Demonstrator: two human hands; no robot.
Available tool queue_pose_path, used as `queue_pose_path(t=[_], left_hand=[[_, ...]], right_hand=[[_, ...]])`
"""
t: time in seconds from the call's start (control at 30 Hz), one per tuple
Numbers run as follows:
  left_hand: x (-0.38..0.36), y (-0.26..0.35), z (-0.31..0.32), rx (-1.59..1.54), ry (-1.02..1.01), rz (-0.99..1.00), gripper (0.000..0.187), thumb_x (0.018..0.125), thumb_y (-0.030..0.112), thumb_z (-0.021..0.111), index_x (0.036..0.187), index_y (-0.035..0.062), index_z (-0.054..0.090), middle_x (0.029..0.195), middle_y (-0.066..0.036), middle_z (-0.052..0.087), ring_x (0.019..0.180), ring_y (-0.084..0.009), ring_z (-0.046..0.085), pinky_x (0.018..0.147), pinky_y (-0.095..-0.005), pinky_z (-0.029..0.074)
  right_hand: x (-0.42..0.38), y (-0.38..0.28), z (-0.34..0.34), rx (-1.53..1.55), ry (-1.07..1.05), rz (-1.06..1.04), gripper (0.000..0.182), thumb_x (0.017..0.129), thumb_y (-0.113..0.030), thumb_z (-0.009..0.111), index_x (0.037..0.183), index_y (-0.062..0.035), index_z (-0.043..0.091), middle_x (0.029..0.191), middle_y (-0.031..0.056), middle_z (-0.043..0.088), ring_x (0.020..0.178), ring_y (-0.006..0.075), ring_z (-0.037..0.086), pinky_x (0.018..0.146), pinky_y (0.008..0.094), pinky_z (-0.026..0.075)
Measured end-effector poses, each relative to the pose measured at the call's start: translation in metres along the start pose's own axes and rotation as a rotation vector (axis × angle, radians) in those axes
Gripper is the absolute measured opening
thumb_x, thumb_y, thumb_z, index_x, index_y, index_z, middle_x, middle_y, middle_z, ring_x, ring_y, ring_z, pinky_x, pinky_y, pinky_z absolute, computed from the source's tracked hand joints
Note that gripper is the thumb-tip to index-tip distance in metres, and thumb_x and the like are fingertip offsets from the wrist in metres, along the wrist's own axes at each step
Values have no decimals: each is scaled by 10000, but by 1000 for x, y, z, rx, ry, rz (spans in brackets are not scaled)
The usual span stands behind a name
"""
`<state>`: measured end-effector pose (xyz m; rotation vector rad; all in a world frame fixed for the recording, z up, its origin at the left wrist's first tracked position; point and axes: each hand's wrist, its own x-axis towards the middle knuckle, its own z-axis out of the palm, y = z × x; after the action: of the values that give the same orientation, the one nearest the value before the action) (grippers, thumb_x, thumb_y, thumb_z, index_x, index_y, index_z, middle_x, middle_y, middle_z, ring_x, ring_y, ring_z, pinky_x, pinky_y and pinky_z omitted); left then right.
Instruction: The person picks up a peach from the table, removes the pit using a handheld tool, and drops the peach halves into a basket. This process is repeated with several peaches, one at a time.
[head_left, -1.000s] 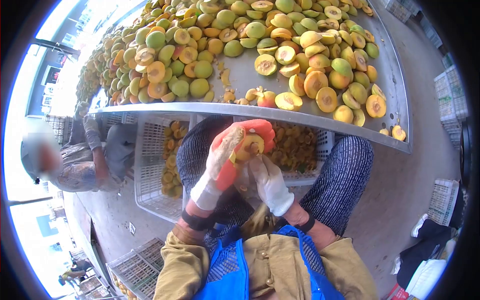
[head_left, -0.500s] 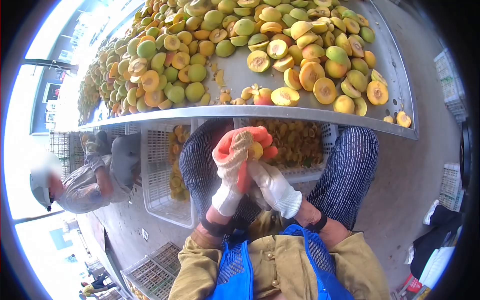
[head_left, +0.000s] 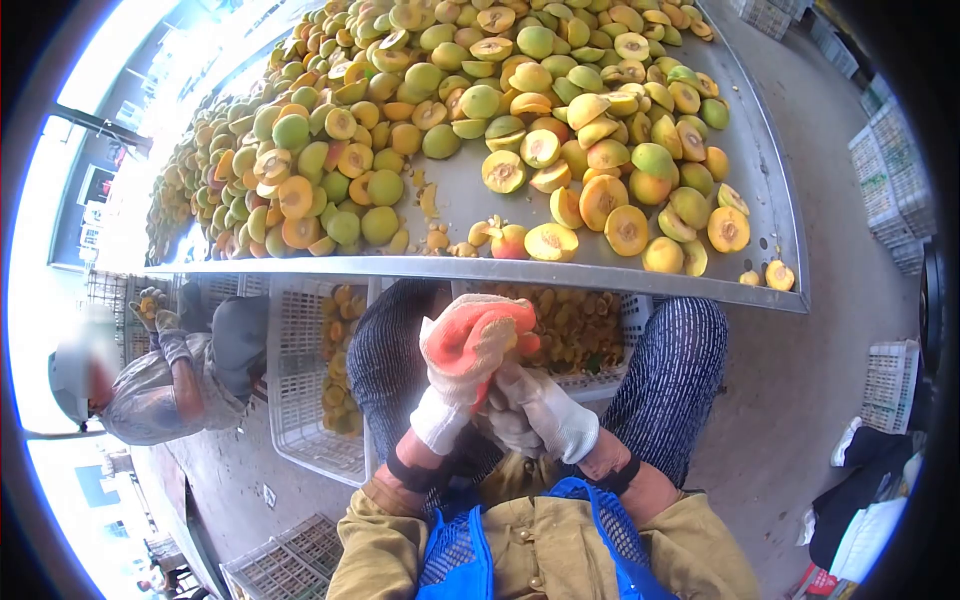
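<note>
Both my hands are gloved and meet over my lap, below the table's front edge. My left hand (head_left: 477, 345), in a glove with an orange coating, is curled tightly. The yellow peach half that showed between its fingers earlier is now covered by them. Just below, my right hand (head_left: 540, 408), in a whitish glove, is closed against the left one; whatever is in it is hidden. In front, halved peaches (head_left: 602, 202), green-yellow outside and orange inside, lie heaped on the metal table (head_left: 470, 268).
Under the table, a white crate (head_left: 325, 465) and a second crate (head_left: 635, 325) hold peach pieces. At left sits another person (head_left: 165, 395) in gloves. Stacked crates (head_left: 885, 185) stand at far right, with dark and white cloth (head_left: 860, 500) lower down.
The view has tilted, so the table sits lower in the picture. My left fingers have closed over the peach half, which no longer shows. My hands stay together.
</note>
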<state>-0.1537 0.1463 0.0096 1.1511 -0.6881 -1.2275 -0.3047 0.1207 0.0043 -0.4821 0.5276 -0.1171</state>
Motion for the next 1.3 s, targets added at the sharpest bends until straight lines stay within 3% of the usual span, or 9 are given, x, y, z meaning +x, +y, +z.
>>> queue_pose_path(t=[0.27, 0.6, 0.73, 0.83, 0.93, 1.03, 1.13, 1.17, 1.3], left_hand=[[-17, 15, -3, -76, -15, 20, 436, 999, 343, 677, 1269, 4, 625, 1235, -136, 681, 1010, -262, 719, 886, -371, 583], [-19, 51, 3, 75, -15, 342, 264, 975, 222, 725, 1105, -8, 716, 1135, -118, 685, 919, -232, 730, 808, -332, 612], [-18, 52, 7, -78, 39, 310, 341, 986, 284, 708, 1128, -25, 697, 1115, -142, 706, 912, -256, 733, 825, -386, 626], [-22, 54, 6, -126, 93, 324, 379, 996, 315, 695, 1136, -38, 686, 1088, -154, 723, 921, -265, 733, 835, -417, 634], [-27, 54, 8, -195, 146, 366, 375, 999, 310, 690, 1140, -38, 682, 1070, -151, 730, 928, -263, 732, 829, -420, 638], [-30, 57, 2, -271, 137, 347, 363, 997, 300, 693, 1136, -35, 682, 1066, -151, 731, 928, -263, 733, 812, -417, 642], [-30, 58, -3, -262, 122, 366, 345, 986, 291, 706, 1122, -26, 685, 1051, -156, 730, 907, -263, 735, 782, -410, 645], [-30, 58, -6, -264, 128, 345, 342, 982, 288, 711, 1119, -24, 686, 1048, -157, 729, 899, -262, 736, 778, -408, 644], [-21, 49, -19, -162, 115, 397, 329, 969, 278, 733, 1157, 14, 675, 1161, -108, 697, 926, -246, 725, 781, -350, 612]], right_hand=[[-1, 11, 29, -230, 107, -289, 589, 1017, -673, 448, 994, -94, 552, 573, -51, 398, 392, 62, 334, 356, 256, 274], [-7, -11, 45, -448, 127, -179, 519, 1059, -581, 439, 1062, -78, 567, 697, 12, 579, 453, 72, 423, 399, 251, 335], [14, -1, 33, -760, 142, -591, 358, 1086, -411, 478, 1107, -72, 592, 702, 48, 579, 552, 174, 562, 545, 309, 461], [8, -14, 39, -908, 261, -519, 265, 1072, -290, 506, 1199, -74, 593, 847, 132, 641, 747, 283, 647, 733, 384, 542], [3, -13, 60, -1063, 408, -595, 260, 1071, -278, 514, 1171, -55, 604, 898, 152, 646, 784, 279, 635, 741, 373, 533], [16, -4, 45, -777, 148, -559, 334, 1100, -300, 482, 1228, -17, 603, 977, 45, 650, 774, 128, 599, 699, 301, 531], [19, -8, 47, -604, 117, -322, 280, 1088, -248, 496, 1132, 3, 614, 914, 110, 657, 787, 220, 618, 737, 369, 531], [30, 0, 40, -868, 121, -584, 290, 1096, -236, 477, 1151, 13, 615, 924, 76, 648, 819, 162, 601, 760, 345, 531], [44, -2, 29, -866, 83, -535, 288, 1101, -243, 460, 1237, -26, 592, 941, 38, 631, 767, 72, 556, 659, 260, 486]])
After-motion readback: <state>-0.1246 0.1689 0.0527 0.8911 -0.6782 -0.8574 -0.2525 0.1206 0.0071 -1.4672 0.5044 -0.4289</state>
